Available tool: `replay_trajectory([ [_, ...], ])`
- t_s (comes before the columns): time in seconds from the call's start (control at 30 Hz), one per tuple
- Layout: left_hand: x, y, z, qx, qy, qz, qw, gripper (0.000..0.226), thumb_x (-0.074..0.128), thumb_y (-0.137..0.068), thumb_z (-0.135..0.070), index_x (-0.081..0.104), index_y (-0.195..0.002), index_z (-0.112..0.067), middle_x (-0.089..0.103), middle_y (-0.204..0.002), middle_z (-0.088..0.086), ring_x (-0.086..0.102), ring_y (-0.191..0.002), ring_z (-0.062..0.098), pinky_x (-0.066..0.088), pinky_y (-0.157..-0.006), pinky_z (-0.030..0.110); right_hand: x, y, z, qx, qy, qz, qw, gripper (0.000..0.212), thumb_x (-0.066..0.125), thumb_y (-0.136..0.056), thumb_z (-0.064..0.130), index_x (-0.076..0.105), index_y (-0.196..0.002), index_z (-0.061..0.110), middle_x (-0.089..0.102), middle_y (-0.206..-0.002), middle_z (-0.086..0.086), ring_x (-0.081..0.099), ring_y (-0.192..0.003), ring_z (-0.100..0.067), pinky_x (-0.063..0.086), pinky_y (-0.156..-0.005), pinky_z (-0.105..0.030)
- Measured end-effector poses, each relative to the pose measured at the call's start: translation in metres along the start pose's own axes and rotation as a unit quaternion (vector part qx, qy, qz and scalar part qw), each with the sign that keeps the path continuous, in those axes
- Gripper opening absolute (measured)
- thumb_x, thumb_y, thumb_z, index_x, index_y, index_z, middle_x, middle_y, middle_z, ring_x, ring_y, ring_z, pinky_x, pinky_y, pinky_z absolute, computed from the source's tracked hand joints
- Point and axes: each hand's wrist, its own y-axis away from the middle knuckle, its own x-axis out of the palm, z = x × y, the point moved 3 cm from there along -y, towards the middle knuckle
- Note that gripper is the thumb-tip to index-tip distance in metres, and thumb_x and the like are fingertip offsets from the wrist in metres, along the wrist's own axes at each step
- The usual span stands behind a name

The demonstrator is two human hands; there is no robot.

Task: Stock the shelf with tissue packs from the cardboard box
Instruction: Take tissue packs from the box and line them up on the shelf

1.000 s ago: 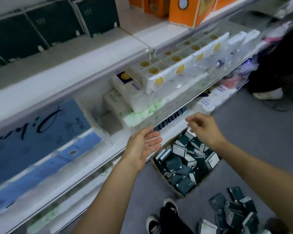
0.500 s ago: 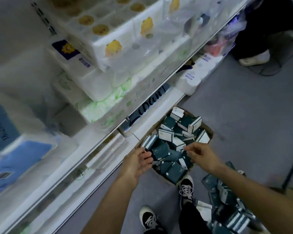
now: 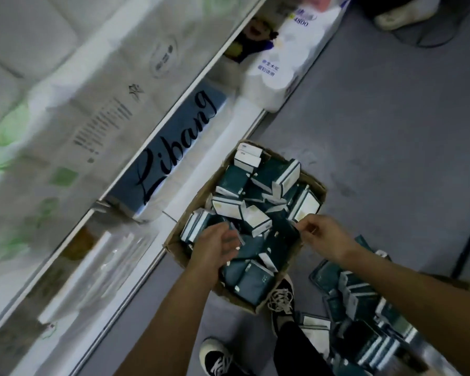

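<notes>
An open cardboard box [image 3: 178, 252] stands on the grey floor against the bottom shelf [image 3: 125, 294]. It is full of dark green tissue packs [image 3: 255, 283] with white ends, lying in a jumble. My left hand [image 3: 215, 246] reaches into the box's left side, fingers stretched down among the packs and touching them. Over the box's right side, my right hand [image 3: 322, 236] has its fingertips at the edge of a dark pack; blur hides whether it pinches it.
More green packs [image 3: 364, 308] lie in a loose pile on the floor at the right. My two shoes [image 3: 281, 297] stand just below the box. A blue "Libang" pack [image 3: 174, 156] and a white roll pack [image 3: 280, 63] sit on the low shelf.
My view has dropped from the upper shelves to the box. Both hands have come down from shelf height into the box and now touch the packs.
</notes>
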Motion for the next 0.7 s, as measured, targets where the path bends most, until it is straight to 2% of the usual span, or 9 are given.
replay_trajectory([
  [0.1,0.027,-0.045,0.001,-0.011,-0.019,-0.004,1.0,0.01,0.053,-0.104,-0.02,0.062,-0.102,-0.015,0.068,-0.094,0.007,0.065,-0.083,0.02,0.055,-0.075,0.034,-0.003,-0.043,-0.033,0.001,0.104,0.031,0.994,0.018,0.057,-0.089,0.003,0.066,-0.098,0.016,0.062,-0.092,-0.001,0.06,-0.087,-0.02,0.049,-0.081,-0.034],
  [0.23,0.046,-0.098,-0.003,-0.028,-0.053,-0.017,0.998,0.01,0.056,-0.1,-0.012,0.062,-0.092,-0.013,0.06,-0.086,0.007,0.056,-0.076,0.018,0.051,-0.072,0.033,0.001,-0.091,-0.055,-0.013,0.262,0.086,0.961,0.041,0.056,-0.089,0.009,0.053,-0.129,0.015,0.052,-0.128,-0.009,0.048,-0.118,-0.026,0.041,-0.091,-0.029],
  [0.27,0.05,-0.113,-0.003,-0.024,-0.075,-0.015,0.997,0.006,0.058,-0.099,-0.012,0.064,-0.1,-0.012,0.059,-0.088,0.008,0.055,-0.076,0.017,0.051,-0.074,0.033,0.002,-0.103,-0.056,-0.023,0.315,0.1,0.943,0.046,0.056,-0.09,0.011,0.048,-0.135,0.016,0.047,-0.133,-0.008,0.043,-0.124,-0.026,0.04,-0.092,-0.03],
  [0.4,0.051,-0.157,-0.006,0.076,-0.261,-0.011,0.962,0.04,0.061,-0.097,-0.008,0.052,-0.136,-0.009,0.055,-0.119,0.006,0.053,-0.104,0.016,0.044,-0.087,0.026,0.01,-0.137,-0.054,-0.096,0.515,0.144,0.84,0.072,0.062,-0.086,0.019,0.029,-0.149,0.018,0.03,-0.15,-0.006,0.026,-0.139,-0.026,0.037,-0.1,-0.034],
  [0.47,0.047,-0.173,-0.005,0.158,-0.403,-0.012,0.901,0.047,0.057,-0.097,-0.002,0.047,-0.143,-0.007,0.051,-0.134,0.009,0.049,-0.118,0.018,0.04,-0.096,0.024,0.016,-0.149,-0.057,-0.114,0.569,0.188,0.792,0.083,0.066,-0.085,0.02,0.018,-0.153,0.017,0.02,-0.156,-0.006,0.017,-0.145,-0.024,0.029,-0.11,-0.039],
  [0.53,0.045,-0.188,-0.001,0.236,-0.518,-0.005,0.822,0.056,0.059,-0.089,0.007,0.047,-0.143,0.0,0.05,-0.142,0.017,0.048,-0.129,0.029,0.04,-0.107,0.034,0.017,-0.157,-0.064,-0.113,0.612,0.226,0.75,0.087,0.066,-0.087,0.019,0.012,-0.155,0.016,0.017,-0.158,-0.007,0.015,-0.146,-0.025,0.025,-0.113,-0.042],
  [0.6,0.043,-0.207,0.005,0.294,-0.61,0.006,0.736,0.07,0.077,-0.066,0.012,0.057,-0.132,0.006,0.061,-0.127,0.026,0.06,-0.117,0.04,0.054,-0.09,0.049,0.019,-0.163,-0.07,-0.137,0.642,0.228,0.719,0.08,0.062,-0.09,0.017,0.014,-0.154,0.013,0.022,-0.157,-0.008,0.021,-0.143,-0.027,0.026,-0.11,-0.042],
  [0.67,0.042,-0.224,0.015,0.299,-0.694,0.015,0.655,0.087,0.092,-0.031,0.005,0.069,-0.114,0.003,0.071,-0.103,0.022,0.071,-0.092,0.038,0.061,-0.063,0.046,0.022,-0.167,-0.075,-0.17,0.661,0.216,0.698,0.065,0.054,-0.095,0.016,0.023,-0.152,0.012,0.026,-0.154,-0.01,0.024,-0.14,-0.029,0.026,-0.108,-0.042],
  [0.7,0.043,-0.228,0.016,0.296,-0.726,0.008,0.62,0.091,0.094,-0.023,-0.001,0.072,-0.111,-0.002,0.072,-0.099,0.016,0.072,-0.088,0.033,0.06,-0.06,0.041,0.023,-0.17,-0.079,-0.186,0.661,0.21,0.696,0.059,0.052,-0.096,0.017,0.029,-0.15,0.012,0.027,-0.154,-0.011,0.024,-0.14,-0.03,0.025,-0.108,-0.042],
])
